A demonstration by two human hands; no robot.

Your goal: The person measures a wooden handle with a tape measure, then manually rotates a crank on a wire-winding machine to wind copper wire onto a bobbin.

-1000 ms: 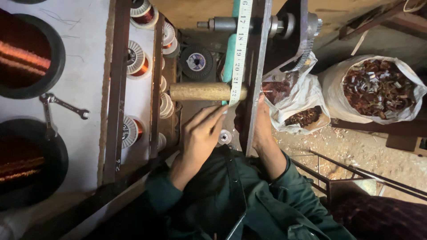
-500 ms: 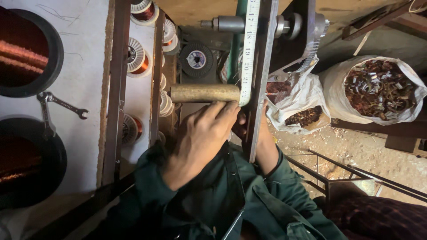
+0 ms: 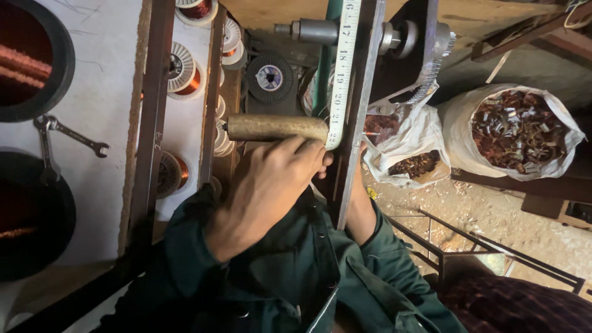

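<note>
A white measuring tape (image 3: 343, 74) runs down along a grey metal bar (image 3: 361, 123), and its lower end lies next to a brass-coloured cylinder (image 3: 277, 127). My left hand (image 3: 271, 185) sits just under the cylinder. Its fingers are curled and the fingertips pinch the tape's lower end against the bar. My right hand (image 3: 361, 206) is behind the bar, so only the wrist and green sleeve show and the fingers are hidden.
Spools of copper wire (image 3: 182, 71) stand on a white bench (image 3: 105, 105) beside a wrench (image 3: 71, 132) and two large dark coils (image 3: 31, 55). A black spool (image 3: 269, 77) sits above the cylinder. Two white bags of copper scrap (image 3: 518, 129) rest on the dirt floor at right.
My left hand has moved up from below the tape's end and closed its spread fingers onto the end beside the cylinder. The view has closed in slightly.
</note>
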